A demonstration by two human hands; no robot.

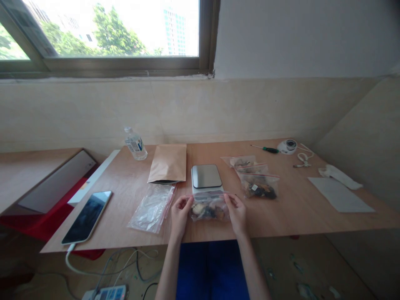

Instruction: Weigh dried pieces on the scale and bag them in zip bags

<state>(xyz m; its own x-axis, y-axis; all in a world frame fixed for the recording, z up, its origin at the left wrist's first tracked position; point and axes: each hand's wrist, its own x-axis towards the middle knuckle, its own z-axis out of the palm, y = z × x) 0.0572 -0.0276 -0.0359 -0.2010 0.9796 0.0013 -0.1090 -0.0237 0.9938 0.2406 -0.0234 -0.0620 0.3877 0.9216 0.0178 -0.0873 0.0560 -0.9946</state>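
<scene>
1. Table (290,214): wood-grain top, stood against a tiled wall.
2. Bottle (136,146), clear, labelled: stood at the far left.
3. Brown pouch (168,163): lay flat beside the bottle, mouth toward the near edge.
4. Clear plastic bags (151,211), red-edged: lay just nearer than the pouch.
5. Phone (88,216), cable attached: lay at the left edge.
6. Scale (206,176), silver-topped: sat mid-table.
7. Filled zip bags (258,188), three: overlapped right of the scale.
8. Screwdriver (270,150), green-and-black handle: lay beside a white dome camera (285,147).
9. White sheet (340,198): lay far right.
</scene>
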